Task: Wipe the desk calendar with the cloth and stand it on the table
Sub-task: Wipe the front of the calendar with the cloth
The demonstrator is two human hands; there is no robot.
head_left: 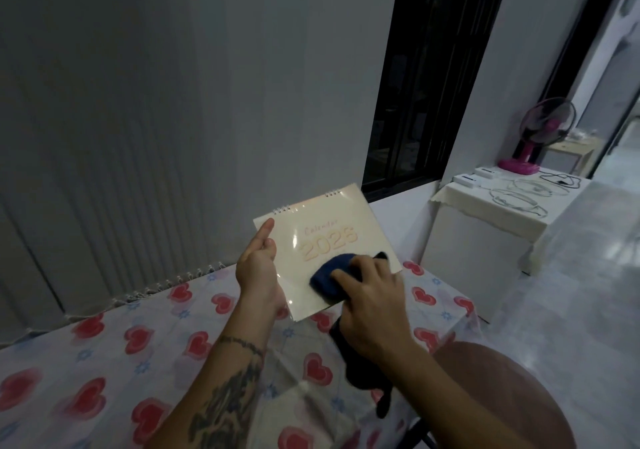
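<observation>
A cream desk calendar (322, 233) with spiral rings and "2026" on its glossy cover is held up above the table, tilted toward me. My left hand (258, 272) grips its left edge, thumb on the front. My right hand (372, 306) presses a dark blue cloth (329, 277) against the lower right part of the cover; the rest of the cloth hangs down below my wrist. The table (104, 362) under them is covered with a cloth printed with red hearts.
A grey wall stands close behind the table. To the right are a dark window (426, 77), a white cabinet (478, 258) with cables and small boxes on top, and a pink fan (540, 136). A brown round stool seat (512, 396) sits at lower right.
</observation>
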